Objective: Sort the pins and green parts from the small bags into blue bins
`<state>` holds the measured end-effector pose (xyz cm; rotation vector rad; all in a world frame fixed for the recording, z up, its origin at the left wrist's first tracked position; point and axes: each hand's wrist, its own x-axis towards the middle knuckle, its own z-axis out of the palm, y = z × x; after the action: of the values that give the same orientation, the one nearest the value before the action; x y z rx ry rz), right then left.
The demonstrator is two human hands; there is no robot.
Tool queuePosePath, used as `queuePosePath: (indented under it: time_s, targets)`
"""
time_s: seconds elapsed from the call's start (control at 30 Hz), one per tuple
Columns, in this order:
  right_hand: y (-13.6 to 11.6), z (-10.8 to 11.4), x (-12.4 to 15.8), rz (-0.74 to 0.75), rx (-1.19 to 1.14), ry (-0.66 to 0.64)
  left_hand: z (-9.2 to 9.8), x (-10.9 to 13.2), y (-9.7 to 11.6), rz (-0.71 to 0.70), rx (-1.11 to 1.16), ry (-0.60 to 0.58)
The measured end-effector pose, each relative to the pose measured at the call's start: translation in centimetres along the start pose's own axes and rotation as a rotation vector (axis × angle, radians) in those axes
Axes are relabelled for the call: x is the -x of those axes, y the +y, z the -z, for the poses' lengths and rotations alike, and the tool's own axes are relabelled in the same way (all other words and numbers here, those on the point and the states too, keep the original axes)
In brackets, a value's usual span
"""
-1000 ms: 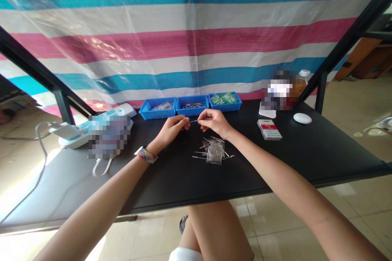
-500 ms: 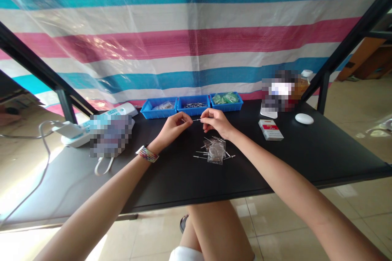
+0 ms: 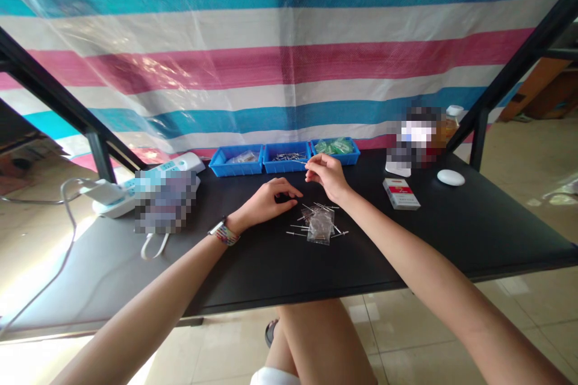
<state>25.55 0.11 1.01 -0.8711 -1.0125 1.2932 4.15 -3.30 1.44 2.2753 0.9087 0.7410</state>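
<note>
Seated at a black table (image 3: 406,240), a person pinches one thin pin (image 3: 300,161) in the right hand's (image 3: 325,175) fingertips, raised behind the pile (image 3: 316,207) of loose pins, likely too slight for a fuller grip. The left hand (image 3: 271,198) rests left of the pile, fingers loosely spread, empty. Three blue trays (image 3: 286,166) behind the pile seemingly keep parts sorted. One clear bag (image 3: 320,228) lies on it.

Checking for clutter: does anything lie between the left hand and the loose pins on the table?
Nothing visible does. Only bare black table separates the left hand from the loose pins. A clear bag lies on the pile's middle; the right hand pinches a pin beyond it.
</note>
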Motion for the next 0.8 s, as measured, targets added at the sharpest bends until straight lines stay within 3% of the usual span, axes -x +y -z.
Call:
queuePosePath:
  time_s: [0.1,0.27,0.4,0.63,0.8]
  targets:
    - [-0.3,0.2,-0.7,0.014,-0.032,0.071,-0.7,-0.1,0.5,-0.077,-0.098,-0.03]
    - [-0.9,0.8,-1.1,-0.109,-0.023,-0.089,-1.6,-0.3,0.7,-0.126,-0.171,-0.026]
    - [-0.8,1.0,-0.9,-0.124,0.017,-0.089,-1.7,-0.3,0.8,-0.135,-0.157,-0.018]
    - [-0.8,0.6,-0.3,-0.074,0.261,-0.258,-0.9,-0.3,0.3,0.052,0.012,0.212]
    - [-0.6,0.4,0.2,-0.039,0.362,-0.291,-0.6,-0.4,-0.6,0.151,0.126,0.384]
